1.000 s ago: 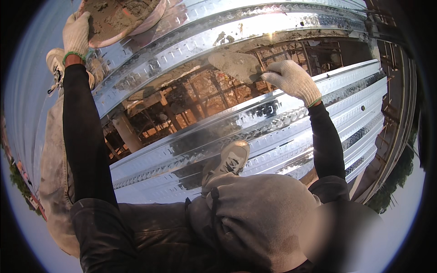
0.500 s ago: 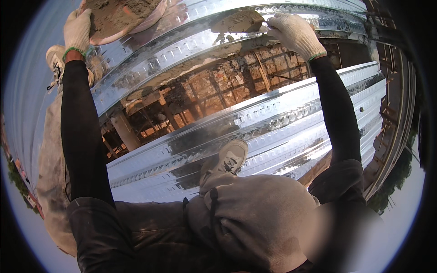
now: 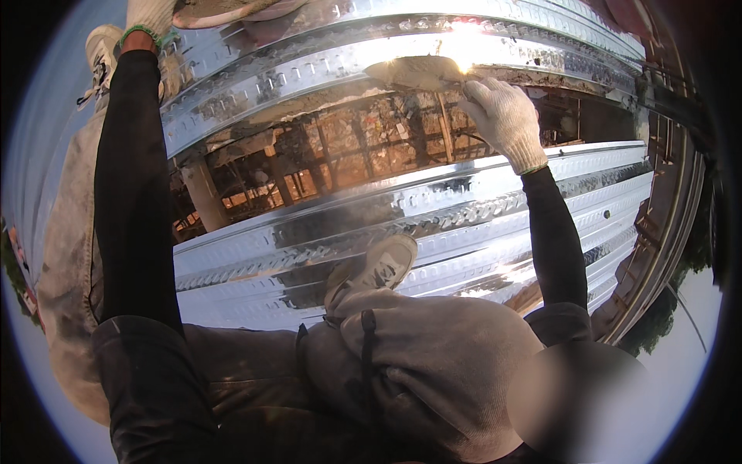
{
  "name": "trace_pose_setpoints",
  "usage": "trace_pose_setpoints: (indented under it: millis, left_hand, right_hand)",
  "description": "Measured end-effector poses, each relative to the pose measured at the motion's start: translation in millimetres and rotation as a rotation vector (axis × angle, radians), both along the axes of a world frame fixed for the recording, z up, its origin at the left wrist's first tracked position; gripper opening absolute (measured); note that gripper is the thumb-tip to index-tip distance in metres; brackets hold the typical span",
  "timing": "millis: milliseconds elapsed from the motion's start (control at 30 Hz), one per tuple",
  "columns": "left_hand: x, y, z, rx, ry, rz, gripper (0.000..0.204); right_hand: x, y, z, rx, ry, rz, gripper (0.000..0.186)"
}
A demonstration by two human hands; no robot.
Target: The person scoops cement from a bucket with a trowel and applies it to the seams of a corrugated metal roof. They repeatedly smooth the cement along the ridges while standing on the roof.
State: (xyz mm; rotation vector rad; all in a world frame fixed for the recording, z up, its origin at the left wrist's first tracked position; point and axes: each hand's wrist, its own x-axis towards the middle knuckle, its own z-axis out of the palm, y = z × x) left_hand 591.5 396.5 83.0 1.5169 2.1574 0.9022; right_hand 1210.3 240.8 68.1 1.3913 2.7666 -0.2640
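My right hand, in a white knitted glove with a green cuff edge, is closed round the handle of a trowel. The trowel's blade is coated with wet grey mortar and lies over the edge of the far metal decking. Along that edge runs a smeared strip of mortar. At the top left, my gloved left hand grips the side of a shallow pan that has mortar in it. The upper frame edge cuts off most of the pan and the left fingers.
Between the two decking sheets lies an open gap with timber props and rubble below. One of my shoes rests on the near decking, the other on the far one. Long bars or pipes run along the right side.
My right hand and the trowel have moved down and toward me, to the decking's edge. The left hand and pan sit higher, partly out of view.
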Motion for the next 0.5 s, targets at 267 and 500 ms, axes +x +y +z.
trace_pose_setpoints:
  millis: [267,500]
  left_hand:
    - [-11.3,9.7,-4.4,-0.017,-0.025,0.018,0.057]
    - [33.5,-8.1,23.9,-0.025,0.012,0.077,0.053]
  right_hand:
    - [-29.2,-63.2,-6.1,-0.268,0.068,-0.265,0.03]
    - [-12.9,-66.5,-5.5,-0.275,0.076,-0.413,0.034]
